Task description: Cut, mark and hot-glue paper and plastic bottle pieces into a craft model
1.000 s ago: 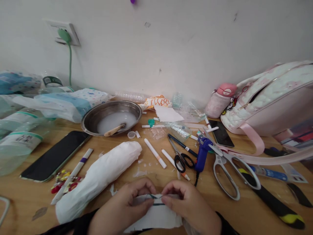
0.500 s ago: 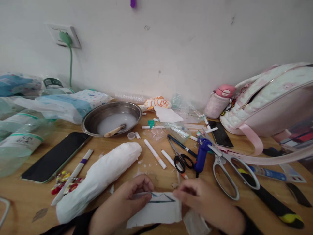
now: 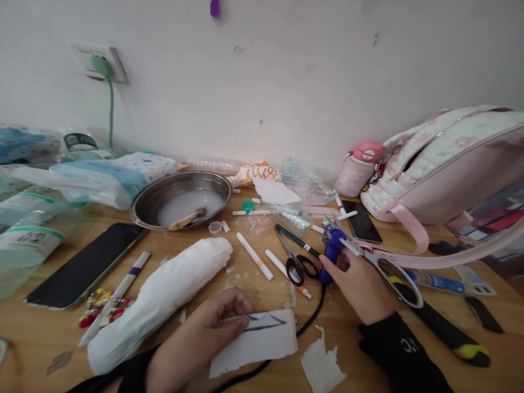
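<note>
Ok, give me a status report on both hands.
Left hand pinching marked white paper. Right hand at blue glue gun. Black-handled scissors close beside it.

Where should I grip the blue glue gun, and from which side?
Probably best by the handle of the glue gun, coming from the near right, where the right hand is. The handle points toward the person, cord trailing from its end. The large scissors crowd the gun's far right side, so I'd avoid gripping there.
</note>
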`<state>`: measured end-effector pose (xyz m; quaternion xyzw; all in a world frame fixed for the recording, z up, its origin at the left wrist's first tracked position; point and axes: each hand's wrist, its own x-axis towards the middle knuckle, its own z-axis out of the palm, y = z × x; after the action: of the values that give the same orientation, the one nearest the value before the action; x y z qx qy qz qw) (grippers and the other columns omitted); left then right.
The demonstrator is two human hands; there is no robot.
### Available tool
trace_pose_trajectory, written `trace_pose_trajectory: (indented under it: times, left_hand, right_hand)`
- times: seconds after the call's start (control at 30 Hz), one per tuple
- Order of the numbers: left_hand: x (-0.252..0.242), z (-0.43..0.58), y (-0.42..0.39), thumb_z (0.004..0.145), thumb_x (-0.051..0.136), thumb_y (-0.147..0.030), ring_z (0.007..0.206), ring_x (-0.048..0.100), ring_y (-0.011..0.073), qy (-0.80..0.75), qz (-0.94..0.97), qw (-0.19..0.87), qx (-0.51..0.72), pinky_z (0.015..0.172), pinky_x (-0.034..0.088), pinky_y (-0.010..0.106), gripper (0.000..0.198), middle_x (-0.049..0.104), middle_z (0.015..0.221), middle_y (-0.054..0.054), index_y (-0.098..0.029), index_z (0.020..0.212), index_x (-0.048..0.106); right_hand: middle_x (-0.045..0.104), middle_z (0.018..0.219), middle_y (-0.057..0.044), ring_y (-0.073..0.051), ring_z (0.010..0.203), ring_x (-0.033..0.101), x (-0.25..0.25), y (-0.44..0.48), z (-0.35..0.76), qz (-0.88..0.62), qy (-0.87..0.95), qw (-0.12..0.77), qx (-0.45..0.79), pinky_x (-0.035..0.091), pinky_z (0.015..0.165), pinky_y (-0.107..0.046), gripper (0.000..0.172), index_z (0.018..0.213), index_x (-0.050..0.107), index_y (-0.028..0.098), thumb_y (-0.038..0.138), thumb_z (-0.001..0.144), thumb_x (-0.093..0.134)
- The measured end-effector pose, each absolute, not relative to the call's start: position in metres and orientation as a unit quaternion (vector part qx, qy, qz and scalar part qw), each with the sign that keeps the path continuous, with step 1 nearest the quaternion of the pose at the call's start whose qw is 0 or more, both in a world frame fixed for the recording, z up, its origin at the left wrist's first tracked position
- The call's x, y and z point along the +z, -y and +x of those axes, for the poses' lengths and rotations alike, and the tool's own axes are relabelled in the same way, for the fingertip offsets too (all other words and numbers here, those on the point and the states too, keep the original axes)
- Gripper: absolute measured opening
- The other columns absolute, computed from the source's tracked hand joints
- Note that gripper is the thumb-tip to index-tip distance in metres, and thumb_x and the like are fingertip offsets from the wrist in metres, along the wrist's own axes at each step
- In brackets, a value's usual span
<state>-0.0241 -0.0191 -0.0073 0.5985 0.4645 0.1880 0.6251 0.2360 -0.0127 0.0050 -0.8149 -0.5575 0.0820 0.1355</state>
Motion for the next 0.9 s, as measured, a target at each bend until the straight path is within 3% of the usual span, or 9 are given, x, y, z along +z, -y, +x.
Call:
trace_pose_trajectory:
  times: [0.13,0.3,0.4,0.47,0.53,0.63,0.8,0.9]
  left_hand:
    - [-0.009,-0.025,0.018,0.074,0.055,-0.031,0.069,0.047,0.0145,-0.468,0.599,0.622,0.19,0.063,0.038,0.024,0.01,0.052,0.07,-0.004,-0.021,0.074,0.053]
    - [-0.01,-0.026,0.018,0.075,0.054,-0.028,0.07,0.047,0.014,-0.448,0.588,0.638,0.215,0.064,0.038,0.024,0.009,0.051,0.072,-0.004,-0.02,0.075,0.049]
    - [-0.01,-0.027,0.021,0.076,0.053,-0.028,0.073,0.05,0.0155,-0.446,0.619,0.611,0.212,0.065,0.04,0.025,0.007,0.054,0.075,-0.003,-0.022,0.076,0.051]
    - [-0.01,-0.028,0.023,0.078,0.052,-0.029,0.074,0.052,0.0169,-0.448,0.653,0.578,0.196,0.065,0.04,0.025,0.007,0.056,0.076,-0.002,-0.022,0.078,0.054]
    - [-0.011,-0.029,0.025,0.079,0.051,-0.03,0.074,0.053,0.0174,-0.449,0.687,0.545,0.175,0.064,0.04,0.025,0.009,0.059,0.076,-0.001,-0.022,0.08,0.056]
    - [-0.012,-0.029,0.027,0.079,0.05,-0.028,0.074,0.054,0.0172,-0.443,0.709,0.524,0.16,0.066,0.04,0.026,0.01,0.06,0.076,0.0,-0.022,0.082,0.056]
    - [-0.007,-0.028,0.023,0.072,0.059,-0.032,0.077,0.054,0.0166,-0.414,0.588,0.663,0.208,0.069,0.041,0.026,0.015,0.058,0.078,-0.002,-0.021,0.08,0.054]
    - [0.0,-0.027,0.02,0.079,0.047,-0.045,0.072,0.055,0.0141,-0.4,0.438,0.783,0.189,0.065,0.041,0.025,0.027,0.059,0.076,-0.001,-0.019,0.079,0.054]
  right_hand:
    - [0.06,0.066,-0.007,-0.022,0.065,0.057,0.01,0.014,0.234,-0.815,0.56,0.126,0.077,0.035,0.056,-0.03,0.037,0.067,0.05,0.021,0.054,0.079,0.038]
    - [0.046,0.041,-0.002,-0.018,0.045,0.046,0.025,0.03,0.239,-0.805,0.574,0.068,0.135,0.027,0.047,-0.03,0.056,0.039,0.04,0.022,0.062,0.077,0.035]
    - [0.049,0.045,0.001,-0.014,0.046,0.046,0.028,0.04,0.223,-0.715,0.627,0.092,0.294,0.026,0.045,-0.027,0.05,0.051,0.055,0.02,0.058,0.079,0.039]
    - [0.059,0.065,0.001,-0.014,0.057,0.05,0.026,0.045,0.206,-0.632,0.667,0.179,0.352,0.032,0.05,-0.024,0.027,0.069,0.063,0.021,0.045,0.076,0.053]
    - [0.061,0.075,0.001,-0.014,0.062,0.053,0.02,0.048,0.189,-0.584,0.673,0.204,0.406,0.036,0.053,-0.022,0.021,0.081,0.065,0.022,0.037,0.067,0.065]
    - [0.065,0.072,0.001,-0.015,0.066,0.055,0.009,0.05,0.172,-0.576,0.67,0.185,0.431,0.037,0.058,-0.023,0.014,0.078,0.068,0.021,0.026,0.066,0.065]
    - [0.067,0.066,-0.001,-0.015,0.067,0.058,0.003,0.053,0.164,-0.588,0.675,0.221,0.388,0.039,0.062,-0.023,0.008,0.068,0.068,0.017,0.015,0.067,0.06]
    - [0.066,0.068,-0.002,-0.014,0.069,0.058,0.008,0.055,0.163,-0.546,0.706,0.242,0.38,0.04,0.064,-0.021,0.009,0.068,0.068,0.016,0.013,0.07,0.059]
